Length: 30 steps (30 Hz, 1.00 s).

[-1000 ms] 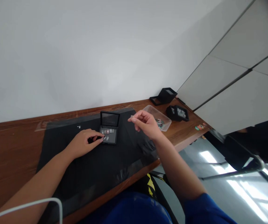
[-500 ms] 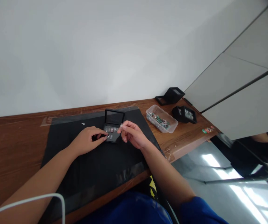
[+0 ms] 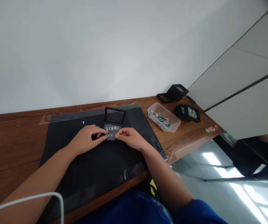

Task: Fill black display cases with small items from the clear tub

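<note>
A small black case point(image 3: 114, 115) stands with its windowed lid raised on the dark mat. Several small, pale, clear-looking pieces point(image 3: 112, 128) lie in rows on its grey bed. At the case's left side, my left hand point(image 3: 90, 138) is closed, thumb and forefinger gripping the near-left edge. My right hand point(image 3: 131, 137) pinches a small clear piece at the right part of the bed; the fingertips mostly cover it. Whether that piece touches the bed, I cannot tell.
A clear plastic tub point(image 3: 164, 117) of small green and pinkish packets stands to the right on the wooden table point(image 3: 187, 137). Black boxes point(image 3: 187, 112) sit beyond it. Colourful round pieces point(image 3: 211, 128) lie near the right edge. A white cable point(image 3: 42, 195) crosses my left forearm.
My right hand has come down from above the case to its right part, the small piece at its fingertips. My left hand has stayed at the case's edge.
</note>
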{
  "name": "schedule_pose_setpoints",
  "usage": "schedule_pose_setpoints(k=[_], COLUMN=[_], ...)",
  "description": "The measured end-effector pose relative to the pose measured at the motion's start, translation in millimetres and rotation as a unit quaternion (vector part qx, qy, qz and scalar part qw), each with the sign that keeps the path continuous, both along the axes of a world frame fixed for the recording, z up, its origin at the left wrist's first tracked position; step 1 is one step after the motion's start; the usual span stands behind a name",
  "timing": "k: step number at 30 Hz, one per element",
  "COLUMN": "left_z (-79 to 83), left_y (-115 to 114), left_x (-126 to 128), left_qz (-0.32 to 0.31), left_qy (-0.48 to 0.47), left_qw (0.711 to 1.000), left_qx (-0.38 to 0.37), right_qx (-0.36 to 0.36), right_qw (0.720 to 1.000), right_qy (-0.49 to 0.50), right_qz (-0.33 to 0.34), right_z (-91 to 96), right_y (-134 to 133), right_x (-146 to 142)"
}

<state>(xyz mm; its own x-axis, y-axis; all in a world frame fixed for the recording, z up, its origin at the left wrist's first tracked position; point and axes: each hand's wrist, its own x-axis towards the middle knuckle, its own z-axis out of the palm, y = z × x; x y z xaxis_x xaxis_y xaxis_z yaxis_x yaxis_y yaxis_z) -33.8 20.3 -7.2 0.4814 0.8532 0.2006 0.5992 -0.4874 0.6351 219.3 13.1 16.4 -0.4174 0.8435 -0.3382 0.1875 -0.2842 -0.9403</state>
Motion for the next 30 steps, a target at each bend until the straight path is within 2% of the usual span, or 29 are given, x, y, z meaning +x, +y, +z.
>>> schedule_pose_setpoints(k=[4, 12, 17, 30], left_z=[0.4, 0.3, 0.6, -1.9], left_y=[0, -1, -1, 0], left_x=[-1, 0, 1, -2], left_qz=[-0.002, -0.001, 0.0, -0.001], left_qy=[0.002, 0.004, 0.003, 0.006], left_qw=[1.0, 1.0, 1.0, 1.0], left_qx=[-0.001, -0.005, -0.005, -0.008], right_qx=[0.034, 0.095, 0.105, 0.148], right_qw=[0.995, 0.982, 0.982, 0.979], right_qy=[-0.09, -0.159, -0.15, -0.142], right_qz=[0.009, -0.022, -0.037, -0.017], right_z=[-4.0, -4.7, -4.5, -10.6], right_y=[-3, -7, -10, -12], right_x=[-4, -7, -8, -5])
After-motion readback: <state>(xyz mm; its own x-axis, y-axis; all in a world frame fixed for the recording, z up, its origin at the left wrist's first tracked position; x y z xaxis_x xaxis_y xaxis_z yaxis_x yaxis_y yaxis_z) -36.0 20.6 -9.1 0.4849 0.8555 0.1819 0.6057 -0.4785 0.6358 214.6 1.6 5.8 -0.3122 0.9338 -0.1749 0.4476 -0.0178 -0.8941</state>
